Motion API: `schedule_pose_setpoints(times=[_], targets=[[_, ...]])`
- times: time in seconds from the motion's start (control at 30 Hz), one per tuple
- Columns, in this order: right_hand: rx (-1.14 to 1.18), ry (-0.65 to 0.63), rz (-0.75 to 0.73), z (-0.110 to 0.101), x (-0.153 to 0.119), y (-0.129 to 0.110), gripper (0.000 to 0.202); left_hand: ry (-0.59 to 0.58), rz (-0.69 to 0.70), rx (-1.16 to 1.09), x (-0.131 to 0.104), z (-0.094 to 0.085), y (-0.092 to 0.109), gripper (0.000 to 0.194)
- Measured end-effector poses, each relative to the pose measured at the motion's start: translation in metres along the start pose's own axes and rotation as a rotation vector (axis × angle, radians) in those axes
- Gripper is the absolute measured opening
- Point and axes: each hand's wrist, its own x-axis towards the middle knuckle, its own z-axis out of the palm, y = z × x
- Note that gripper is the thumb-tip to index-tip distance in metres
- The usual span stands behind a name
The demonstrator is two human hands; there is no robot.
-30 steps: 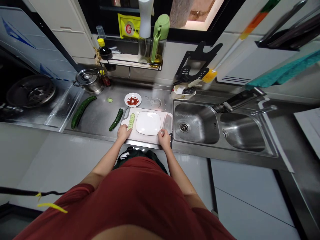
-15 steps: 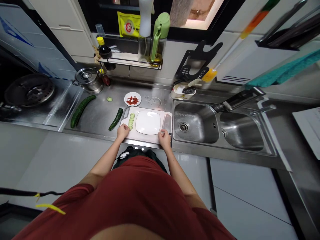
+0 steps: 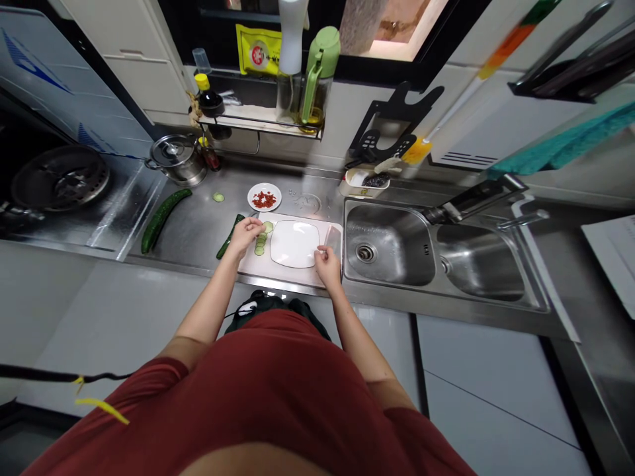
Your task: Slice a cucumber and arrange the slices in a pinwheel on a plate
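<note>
A square white plate [image 3: 294, 244] lies on the pale cutting board [image 3: 268, 269]. My left hand [image 3: 245, 237] is above the board's left side, its fingertips pinched at a cucumber slice [image 3: 268, 227] at the far end of a row of overlapping cucumber slices [image 3: 260, 246]. With fingers closed, my right hand [image 3: 327, 266] grips the plate's right rim near its front corner. Beside that hand a knife blade [image 3: 333, 238] lies on the board; its handle is mostly hidden. A shorter piece of cucumber [image 3: 228, 241] is partly covered by my left hand.
A whole cucumber [image 3: 163, 220] and a cucumber end [image 3: 218, 197] lie on the steel counter to the left. Behind the board sits a small plate of chopped red pieces [image 3: 264, 198]. A lidded pot [image 3: 176, 158] is back left; a double sink [image 3: 389, 248] borders the right.
My left hand has moved from the near end of the slice row to its far end, where a slice now sits farther right. My right hand has shifted slightly along the plate's edge.
</note>
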Motion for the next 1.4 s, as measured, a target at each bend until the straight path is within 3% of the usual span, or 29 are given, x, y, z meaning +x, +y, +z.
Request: schedule_pose_setpoints(times=[0.23,0.37,0.47,0.67,0.8,0.9,1.03,1.17,1.4], targets=[[0.145,-0.006,-0.145,-0.014,0.023,-0.072,0.031,-0.142,0.094,-0.060,-0.010,0.027,0.049,0.035],[0.204,-0.081,-0.317,-0.020,0.034,-0.111,0.032,-0.225,0.182,-0.020,-0.016,0.040,0.057,0.033],[0.172,-0.157,-0.425,-0.021,0.041,-0.128,0.028,-0.276,0.256,0.013,-0.018,0.045,0.058,0.031],[0.143,-0.230,-0.479,-0.014,0.048,-0.133,0.020,-0.330,0.303,0.064,-0.019,0.051,0.060,0.031],[0.198,-0.185,-0.381,-0.013,0.049,-0.134,0.023,-0.186,0.288,0.051,-0.020,0.054,0.059,0.035],[0.246,-0.163,-0.353,-0.014,0.051,-0.135,0.027,-0.116,0.153,0.000,-0.021,0.058,0.054,0.039],[0.284,-0.155,-0.346,-0.016,0.054,-0.135,0.030,-0.256,-0.112,-0.138,-0.023,0.064,0.050,0.050],[0.296,-0.165,-0.351,-0.018,0.053,-0.136,0.032,-0.356,-0.273,-0.271,-0.024,0.070,0.055,0.054],[0.307,-0.184,-0.373,-0.022,0.050,-0.136,0.031,-0.389,-0.275,-0.333,-0.020,0.074,0.063,0.048]])
